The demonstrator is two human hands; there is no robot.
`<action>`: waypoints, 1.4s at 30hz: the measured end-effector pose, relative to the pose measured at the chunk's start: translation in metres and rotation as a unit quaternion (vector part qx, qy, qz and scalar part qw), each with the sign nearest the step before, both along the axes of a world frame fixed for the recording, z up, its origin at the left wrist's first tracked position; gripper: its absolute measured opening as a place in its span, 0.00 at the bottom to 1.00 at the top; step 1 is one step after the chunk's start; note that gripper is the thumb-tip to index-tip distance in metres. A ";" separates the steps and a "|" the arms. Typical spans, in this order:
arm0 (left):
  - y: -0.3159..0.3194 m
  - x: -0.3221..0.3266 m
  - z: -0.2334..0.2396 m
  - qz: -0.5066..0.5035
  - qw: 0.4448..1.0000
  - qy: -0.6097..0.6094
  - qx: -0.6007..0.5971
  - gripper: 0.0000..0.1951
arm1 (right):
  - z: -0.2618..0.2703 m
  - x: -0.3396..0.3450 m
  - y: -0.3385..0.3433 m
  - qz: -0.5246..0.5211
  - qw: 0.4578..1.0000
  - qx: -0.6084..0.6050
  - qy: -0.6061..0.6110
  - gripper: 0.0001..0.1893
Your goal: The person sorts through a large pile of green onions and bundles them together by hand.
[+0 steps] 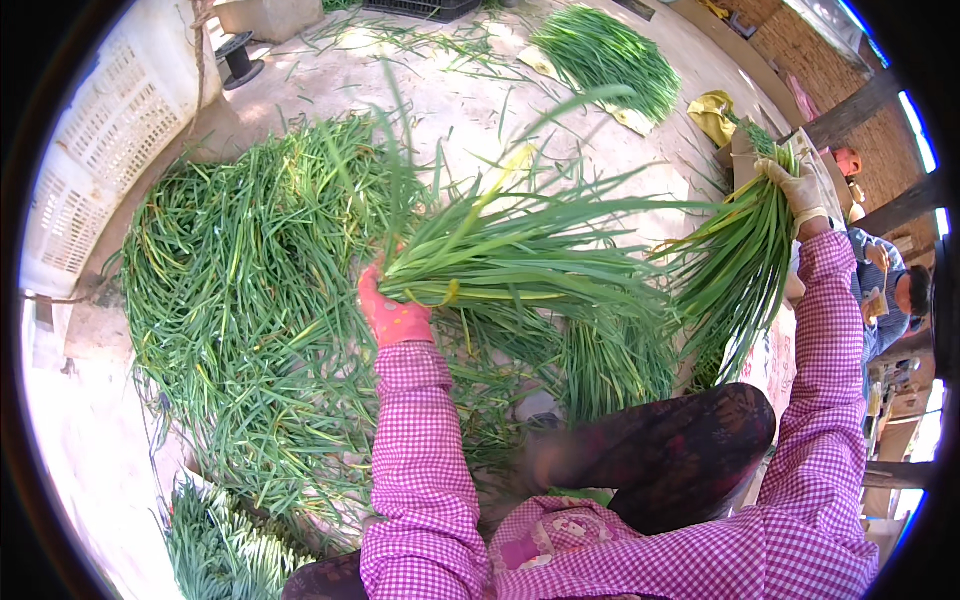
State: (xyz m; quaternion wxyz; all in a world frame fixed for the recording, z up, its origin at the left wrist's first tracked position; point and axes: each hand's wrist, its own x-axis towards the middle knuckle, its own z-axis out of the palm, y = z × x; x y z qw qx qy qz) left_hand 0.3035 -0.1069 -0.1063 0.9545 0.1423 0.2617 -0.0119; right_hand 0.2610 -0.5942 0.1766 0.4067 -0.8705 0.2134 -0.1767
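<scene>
My left hand (397,313), in a pink dotted glove, grips a bunch of long green leaves, probably garlic chives (517,259). Its leaves fan out to the right, some blurred, with a few yellow ones among them. Out at the right, my right hand (796,189) wears a pale glove and is closed around a second bunch of chives (731,262), whose leaves hang down. Below the left hand's bunch, more chives (619,367) lie beside my bent knee. A large loose heap of chives (255,300) spreads over the floor to the left.
A white slatted plastic crate (112,150) stands at left, near a black spool (240,60). Neatly laid chives (607,56) rest on a mat at the back. Bundles with pale stems (232,540) lie lower left. Yellow cloth (712,118) and a seated person (885,292) are at right.
</scene>
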 end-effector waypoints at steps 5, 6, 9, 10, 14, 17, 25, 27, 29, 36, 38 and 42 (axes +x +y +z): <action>-0.035 0.002 -0.019 -0.089 0.994 -0.042 0.038 0.14 | 0.012 -0.016 0.006 -0.014 0.996 -0.044 0.075 0.13; -0.040 0.003 -0.019 -0.107 0.992 -0.059 0.034 0.13 | 0.016 -0.019 0.004 -0.008 0.996 -0.047 0.078 0.12; -0.058 0.002 -0.014 -0.155 0.983 -0.088 -0.032 0.10 | 0.024 -0.023 -0.005 -0.001 0.989 -0.077 0.125 0.13; -0.066 0.001 -0.009 -0.172 0.980 -0.087 -0.057 0.09 | 0.025 -0.023 -0.012 0.004 0.983 -0.102 0.150 0.15; -0.104 -0.005 0.007 -0.240 0.969 -0.050 -0.030 0.09 | 0.011 -0.021 0.012 -0.006 0.967 -0.159 0.200 0.19; -0.129 -0.011 -0.034 -0.239 0.913 -0.099 0.316 0.31 | -0.011 -0.012 0.017 0.034 0.959 -0.192 0.205 0.20; -0.096 -0.031 0.096 -0.214 0.863 -0.332 0.315 0.45 | -0.016 0.001 0.130 0.176 0.956 -0.201 0.124 0.18; -0.100 -0.048 0.126 -0.200 0.775 -0.461 0.383 0.54 | -0.007 0.008 0.184 0.241 0.952 -0.152 0.115 0.22; -0.100 -0.067 0.150 -0.161 0.724 -0.493 0.453 0.61 | -0.012 0.016 0.236 0.316 0.937 -0.149 0.008 0.20; -0.038 -0.094 0.151 0.011 0.875 -0.389 0.290 0.49 | -0.005 -0.019 0.395 0.408 0.910 -0.076 0.006 0.25; -0.023 -0.111 0.160 0.048 0.907 -0.324 0.264 0.41 | -0.008 -0.031 0.409 0.491 0.868 -0.063 -0.036 0.35; 0.042 -0.138 0.182 0.118 0.927 -0.254 0.250 0.30 | 0.006 -0.059 0.415 0.394 0.835 -0.168 -0.347 0.31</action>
